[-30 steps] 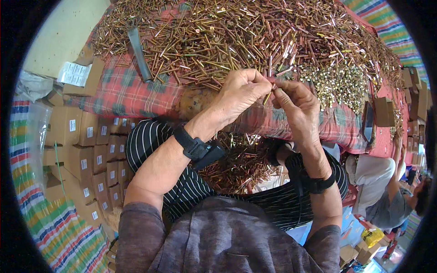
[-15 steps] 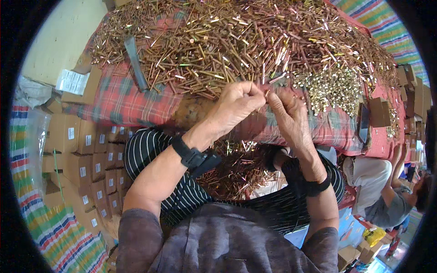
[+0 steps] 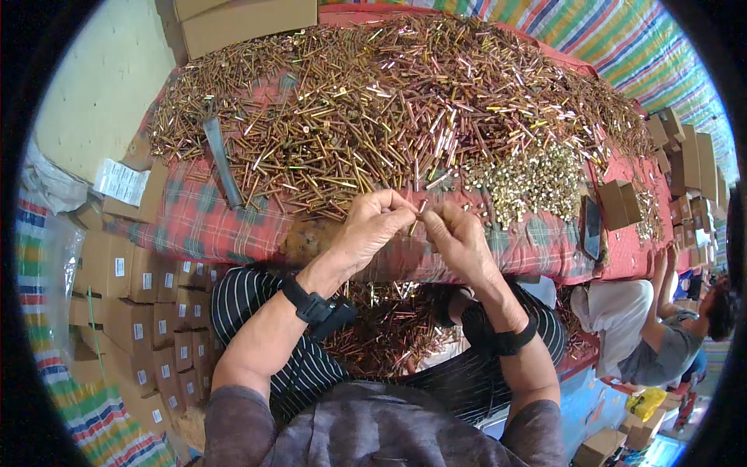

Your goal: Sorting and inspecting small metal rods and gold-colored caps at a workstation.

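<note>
My left hand (image 3: 372, 227) and my right hand (image 3: 457, 237) meet fingertip to fingertip just above the near edge of the table, pinching one thin brass-coloured screw (image 3: 421, 208) between them. Behind them lies a huge heap of long brass and gold screws (image 3: 373, 117) on a red plaid cloth (image 3: 194, 222). To the right of my hands is a smaller patch of short pale fasteners (image 3: 533, 183). More screws (image 3: 385, 327) fill my lap, on striped fabric. Each wrist has a black band.
Stacks of small brown cartons (image 3: 128, 288) stand at my left, and more cartons (image 3: 685, 163) at the right. A large cardboard box (image 3: 241, 19) is at the far edge. A grey flat bar (image 3: 222, 163) lies on the heap. Another person (image 3: 654, 327) sits at the right.
The view has shifted slightly, so my hands sit lower in the picture. Both hands stay together at the same spot by the table edge, working the screw between the fingertips.
</note>
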`<state>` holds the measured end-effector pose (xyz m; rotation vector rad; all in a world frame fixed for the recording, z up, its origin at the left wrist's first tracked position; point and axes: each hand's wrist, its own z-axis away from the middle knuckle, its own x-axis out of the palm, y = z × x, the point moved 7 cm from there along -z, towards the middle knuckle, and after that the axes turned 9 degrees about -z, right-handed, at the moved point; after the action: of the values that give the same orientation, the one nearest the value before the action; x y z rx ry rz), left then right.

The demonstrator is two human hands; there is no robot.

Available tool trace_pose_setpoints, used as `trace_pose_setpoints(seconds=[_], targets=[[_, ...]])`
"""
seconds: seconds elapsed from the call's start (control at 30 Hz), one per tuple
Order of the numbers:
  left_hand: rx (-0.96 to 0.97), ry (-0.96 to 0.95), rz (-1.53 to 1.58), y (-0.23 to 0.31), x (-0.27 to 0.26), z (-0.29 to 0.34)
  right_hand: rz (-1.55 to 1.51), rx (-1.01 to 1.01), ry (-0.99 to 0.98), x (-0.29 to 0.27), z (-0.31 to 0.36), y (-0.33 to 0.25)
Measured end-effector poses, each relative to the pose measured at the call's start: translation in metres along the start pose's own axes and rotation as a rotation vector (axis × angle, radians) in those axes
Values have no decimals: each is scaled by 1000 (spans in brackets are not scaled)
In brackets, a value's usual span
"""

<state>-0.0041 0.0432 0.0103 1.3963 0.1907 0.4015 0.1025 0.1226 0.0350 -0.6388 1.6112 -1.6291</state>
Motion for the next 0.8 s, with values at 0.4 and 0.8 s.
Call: trace_pose_setpoints(seconds=[0.4, 0.8], targets=[[2, -26, 59, -8, 4, -3, -41, 85, 41, -1, -2, 2], [345, -255, -636, 3, 28, -2, 745, -192, 222, -39, -32, 4]])
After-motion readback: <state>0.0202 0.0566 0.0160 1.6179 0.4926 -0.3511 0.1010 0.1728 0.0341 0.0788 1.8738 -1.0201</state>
